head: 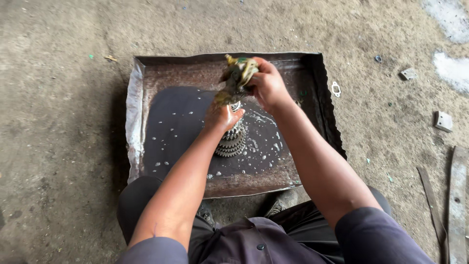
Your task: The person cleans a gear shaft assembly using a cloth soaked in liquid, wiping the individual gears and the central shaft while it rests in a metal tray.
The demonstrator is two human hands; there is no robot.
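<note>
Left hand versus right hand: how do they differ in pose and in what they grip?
The left hand sits lower, gripping the top of the gear stack standing in the tray; the right hand is higher, clutching a greenish rag above it. Both hands are closed, wet and over the dark liquid.

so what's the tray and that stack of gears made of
Tray: looks like thin sheet metal, dull and rust-brown, with bent, wavy, hand-folded walls. Gear stack: probably steel, grey toothed wheels, wet and dirty. The rag in the right hand seems cloth, stained greenish.
</note>
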